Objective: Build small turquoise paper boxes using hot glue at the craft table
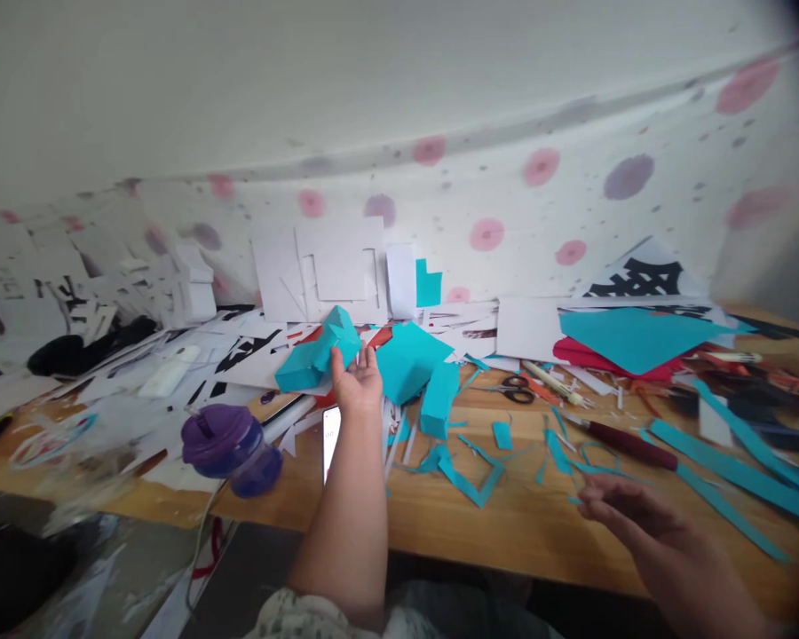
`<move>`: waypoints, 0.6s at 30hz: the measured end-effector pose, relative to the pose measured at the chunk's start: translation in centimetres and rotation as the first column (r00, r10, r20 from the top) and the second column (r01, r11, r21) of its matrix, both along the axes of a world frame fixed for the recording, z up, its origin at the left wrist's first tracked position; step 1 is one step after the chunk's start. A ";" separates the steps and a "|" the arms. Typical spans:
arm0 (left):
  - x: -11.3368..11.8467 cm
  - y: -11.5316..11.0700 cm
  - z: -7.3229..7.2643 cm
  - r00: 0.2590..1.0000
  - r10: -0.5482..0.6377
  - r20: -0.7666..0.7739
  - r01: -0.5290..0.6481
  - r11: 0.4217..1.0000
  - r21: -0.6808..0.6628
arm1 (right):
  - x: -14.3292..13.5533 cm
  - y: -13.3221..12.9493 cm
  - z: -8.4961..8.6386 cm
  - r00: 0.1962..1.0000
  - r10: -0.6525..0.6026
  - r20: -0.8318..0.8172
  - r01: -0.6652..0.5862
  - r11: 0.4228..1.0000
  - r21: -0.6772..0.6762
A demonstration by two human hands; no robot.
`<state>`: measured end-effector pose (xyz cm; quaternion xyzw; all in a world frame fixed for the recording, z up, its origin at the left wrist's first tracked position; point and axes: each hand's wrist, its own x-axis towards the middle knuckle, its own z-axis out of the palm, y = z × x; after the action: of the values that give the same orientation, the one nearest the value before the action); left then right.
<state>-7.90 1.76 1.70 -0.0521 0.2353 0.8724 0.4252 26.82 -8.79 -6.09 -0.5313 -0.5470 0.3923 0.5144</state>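
My left hand (359,383) reaches over the middle of the table, palm turned up. Its thumb lies against a folded turquoise paper shape (336,340), box-like and tilted; the other fingers are partly behind it. Left of this lies another turquoise folded part (298,366), and it is unclear whether the two are joined. My right hand (616,510) is above the front right of the table, its thumb and fingertips pinched together. A small turquoise sliver shows at the fingertips, too blurred to identify. Close by lie a dark-red-handled knife (629,441) and turquoise paper strips (732,461).
A purple-lidded cup (223,435) stands front left, beside a phone (331,439). Black scissors (516,388), a turquoise folded piece (439,399), turquoise sheets (639,333) and scraps cover the wooden table (432,524). White cut boards (343,266) lean at the back.
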 end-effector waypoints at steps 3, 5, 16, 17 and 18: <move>0.0 0.2 -0.4 0.999 0.038 -0.020 -0.039 0.998 -0.057 | 0.1 0.1 -0.6 1.000 0.009 -0.019 -0.008 1.000 0.016; 0.3 0.2 -0.8 0.996 0.074 -0.041 -0.078 0.992 -0.100 | 0.4 0.2 -1.1 1.000 0.017 -0.021 -0.017 1.000 0.007; 2.5 -2.5 -1.4 0.982 -0.108 -0.153 0.058 0.953 -0.299 | -1.3 -0.6 0.4 0.906 0.116 -0.408 -0.114 0.993 0.028; 3.0 -2.8 -1.4 0.975 -0.134 -0.176 0.075 0.948 -0.309 | -1.4 -0.7 0.6 0.880 0.120 -0.460 -0.122 0.992 0.025; 3.7 -3.2 -1.5 0.966 -0.160 -0.205 0.089 0.944 -0.318 | -1.6 -0.8 0.7 0.856 0.123 -0.501 -0.129 0.991 0.023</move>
<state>-4.20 -1.45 0.15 -0.0017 0.4175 0.7968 0.4369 25.21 -9.58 -5.39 -0.3771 -0.4259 0.5529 0.6088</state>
